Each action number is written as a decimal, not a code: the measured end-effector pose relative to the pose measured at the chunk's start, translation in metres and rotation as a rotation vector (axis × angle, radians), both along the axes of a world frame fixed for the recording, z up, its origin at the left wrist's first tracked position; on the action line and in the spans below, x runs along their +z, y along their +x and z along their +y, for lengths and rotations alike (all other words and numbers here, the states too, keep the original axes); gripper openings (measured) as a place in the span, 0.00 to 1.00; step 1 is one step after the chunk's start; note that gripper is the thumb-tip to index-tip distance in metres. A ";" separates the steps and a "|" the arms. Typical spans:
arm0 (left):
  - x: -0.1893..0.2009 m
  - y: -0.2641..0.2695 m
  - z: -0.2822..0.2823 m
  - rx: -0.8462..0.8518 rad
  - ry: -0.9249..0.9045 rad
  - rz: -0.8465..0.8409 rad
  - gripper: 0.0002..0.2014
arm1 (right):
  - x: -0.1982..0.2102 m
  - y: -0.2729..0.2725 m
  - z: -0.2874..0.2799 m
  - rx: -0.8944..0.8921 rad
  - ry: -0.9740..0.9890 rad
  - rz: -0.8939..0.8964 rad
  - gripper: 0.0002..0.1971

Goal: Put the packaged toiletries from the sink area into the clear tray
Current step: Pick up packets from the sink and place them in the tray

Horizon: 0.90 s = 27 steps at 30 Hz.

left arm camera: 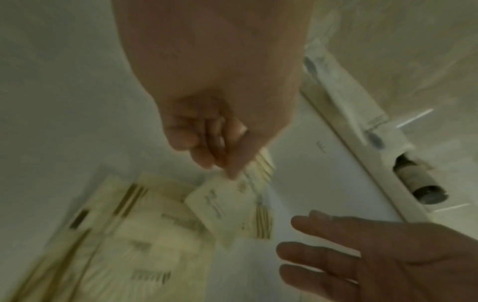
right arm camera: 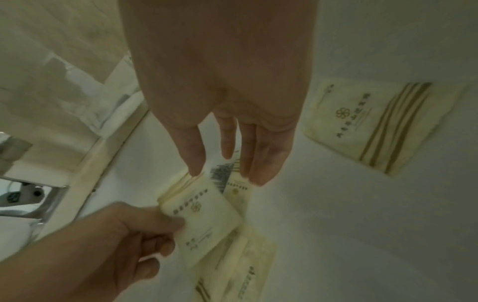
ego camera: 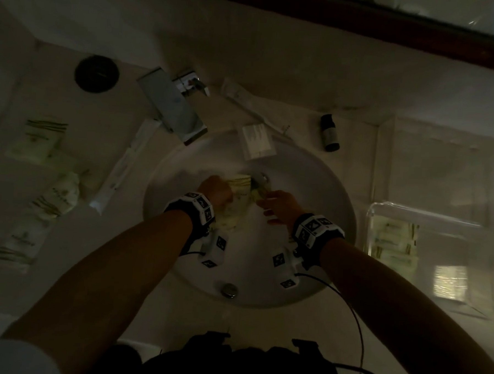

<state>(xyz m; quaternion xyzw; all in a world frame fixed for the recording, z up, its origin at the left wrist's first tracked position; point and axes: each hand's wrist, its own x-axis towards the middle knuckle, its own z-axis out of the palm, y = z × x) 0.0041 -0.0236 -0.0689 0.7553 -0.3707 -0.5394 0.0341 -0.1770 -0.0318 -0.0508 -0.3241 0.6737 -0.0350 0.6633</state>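
A: Left hand (right arm camera: 124,241) fingers (right arm camera: 160,248) curled, thumb on top, pinching a cream packet (right arm camera: 204,220) by its edge.
B: Right?
A: Right hand (right arm camera: 227,102) fingers (right arm camera: 192,151) straight, slightly spread, tips just above a second packet (right arm camera: 236,183). Holding nothing. Can't tell if they touch it.
B: Where, relative to the sink?
A: Inside the sink bowl (ego camera: 312,173), near its middle. Both hands are in there. More packets under the held one (right arm camera: 240,265), and one loose striped packet (right arm camera: 383,124) lying flat on the bowl wall, apart from the pile.
B: Clear tray?
A: Clear tray (ego camera: 427,216) is on the table right of the sink, near the rim. Several cream packets (ego camera: 394,243) already in it, stacked along the sink-side wall.
B: Anything else outside the sink?
A: Left of the sink on the table: a few more packets (ego camera: 39,141), one pouch (ego camera: 62,194), a long white wrapped item (ego camera: 124,163). Behind the sink: faucet (ego camera: 172,105), a white sachet (ego camera: 258,140) on the rim, another long wrapped item (ego camera: 250,107), a small dark bottle (ego camera: 330,132) lying down. Dark round thing (ego camera: 97,74) far back left, blurred.
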 end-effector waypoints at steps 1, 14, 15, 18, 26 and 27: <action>0.003 -0.001 -0.001 -0.011 -0.004 0.020 0.16 | 0.001 0.001 0.000 0.002 -0.015 0.000 0.26; 0.039 -0.005 0.014 -0.073 -0.111 0.229 0.09 | 0.018 0.003 0.005 -0.080 -0.124 -0.082 0.04; 0.040 -0.004 0.016 -0.074 -0.105 0.231 0.11 | 0.019 0.003 0.005 -0.090 -0.135 -0.086 0.07; 0.043 0.001 0.021 -0.106 -0.133 0.183 0.11 | 0.020 0.004 0.008 -0.088 -0.157 -0.105 0.07; 0.053 0.015 0.031 -0.205 -0.252 0.116 0.11 | 0.025 0.015 0.020 -0.054 -0.193 -0.130 0.18; 0.054 0.018 0.033 -0.196 -0.276 0.118 0.13 | 0.025 0.017 0.021 -0.062 -0.189 -0.136 0.18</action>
